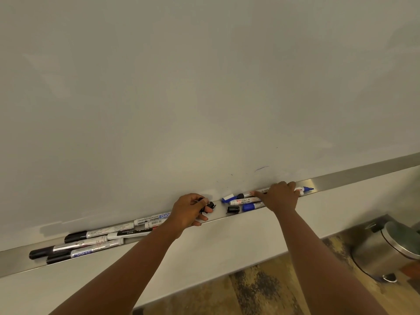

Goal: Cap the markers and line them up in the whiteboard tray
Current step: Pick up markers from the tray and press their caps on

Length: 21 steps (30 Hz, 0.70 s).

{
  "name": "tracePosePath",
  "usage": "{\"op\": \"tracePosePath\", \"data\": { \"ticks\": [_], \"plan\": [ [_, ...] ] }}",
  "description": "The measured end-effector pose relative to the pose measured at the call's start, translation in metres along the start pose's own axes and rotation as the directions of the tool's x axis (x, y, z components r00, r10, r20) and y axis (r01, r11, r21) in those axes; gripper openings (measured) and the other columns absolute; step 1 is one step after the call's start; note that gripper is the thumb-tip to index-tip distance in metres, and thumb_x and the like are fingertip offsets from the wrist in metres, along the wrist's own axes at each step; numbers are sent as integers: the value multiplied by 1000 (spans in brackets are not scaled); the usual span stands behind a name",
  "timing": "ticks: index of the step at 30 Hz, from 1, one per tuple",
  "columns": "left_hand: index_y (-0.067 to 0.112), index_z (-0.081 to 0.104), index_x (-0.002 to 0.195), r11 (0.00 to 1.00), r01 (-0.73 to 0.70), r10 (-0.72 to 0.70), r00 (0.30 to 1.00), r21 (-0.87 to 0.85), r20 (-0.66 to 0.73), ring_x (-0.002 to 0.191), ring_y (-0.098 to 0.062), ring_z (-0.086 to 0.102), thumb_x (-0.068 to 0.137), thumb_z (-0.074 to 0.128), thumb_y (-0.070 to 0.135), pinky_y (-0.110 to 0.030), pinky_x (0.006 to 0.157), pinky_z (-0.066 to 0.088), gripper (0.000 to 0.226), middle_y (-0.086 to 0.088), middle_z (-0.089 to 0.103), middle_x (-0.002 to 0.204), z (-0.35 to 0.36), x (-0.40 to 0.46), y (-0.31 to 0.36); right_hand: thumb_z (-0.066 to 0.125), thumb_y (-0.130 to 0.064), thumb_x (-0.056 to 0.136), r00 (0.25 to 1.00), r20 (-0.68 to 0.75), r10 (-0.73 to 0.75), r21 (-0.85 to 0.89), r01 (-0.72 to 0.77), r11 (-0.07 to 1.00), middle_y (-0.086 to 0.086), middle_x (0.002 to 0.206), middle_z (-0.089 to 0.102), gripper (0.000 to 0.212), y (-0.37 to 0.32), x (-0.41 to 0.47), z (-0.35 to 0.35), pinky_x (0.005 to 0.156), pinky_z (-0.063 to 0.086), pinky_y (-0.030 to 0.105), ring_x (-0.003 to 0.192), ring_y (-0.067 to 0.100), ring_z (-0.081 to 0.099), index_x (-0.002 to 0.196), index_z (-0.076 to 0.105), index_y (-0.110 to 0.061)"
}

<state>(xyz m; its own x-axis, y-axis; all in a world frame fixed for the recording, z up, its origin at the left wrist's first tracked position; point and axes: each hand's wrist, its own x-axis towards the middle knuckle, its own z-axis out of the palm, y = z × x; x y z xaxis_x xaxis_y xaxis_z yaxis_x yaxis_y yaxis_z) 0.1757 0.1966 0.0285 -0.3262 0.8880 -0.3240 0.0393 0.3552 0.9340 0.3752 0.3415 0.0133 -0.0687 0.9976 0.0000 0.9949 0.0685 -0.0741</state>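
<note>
While left hand pinches black cap, right hand grips blue marker in tray

A steel pedal bin stands at the lower right of the frame — domed lid shut, a black pedal at its foot. Beneath it runs a wooden floor, mottled brown and dark, across the bottom right. A pale wall rises from the floor along the lower middle.
</note>
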Motion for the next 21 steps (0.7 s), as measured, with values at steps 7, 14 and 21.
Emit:
{"op": "tracePosePath", "data": {
  "ticks": [7,14,21],
  "plan": [
    [20,62,80,1000,14,-14,1000,-13,10,55,-13,60,93,51,21,-19,45,45,17,-1,70,77,-2,3,-3,54,-71,72,998,44,53,25,-55,998,16,128,43,74,-7,2,3,102,34,45,126,36,33,109,60,-7],
    [20,62,80,1000,12,-12,1000,-1,24,53,-11,61,94,51,20,-20,44,45,18,1,70,74,0,3,-6,59,-66,72,997,18,70,58,-71,996,17,126,47,71,-6,1,0,101,36,46,129,39,31,110,59,-6],
    [19,62,82,1000,14,-14,999,-13,31,56,-13,62,94,51,20,-22,49,48,16,1,70,74,-1,4,-5,65,-67,65,995,56,84,200,-93,975,20,125,50,81,-7,3,4,101,37,47,126,39,37,112,53,-3]
  ]
}}
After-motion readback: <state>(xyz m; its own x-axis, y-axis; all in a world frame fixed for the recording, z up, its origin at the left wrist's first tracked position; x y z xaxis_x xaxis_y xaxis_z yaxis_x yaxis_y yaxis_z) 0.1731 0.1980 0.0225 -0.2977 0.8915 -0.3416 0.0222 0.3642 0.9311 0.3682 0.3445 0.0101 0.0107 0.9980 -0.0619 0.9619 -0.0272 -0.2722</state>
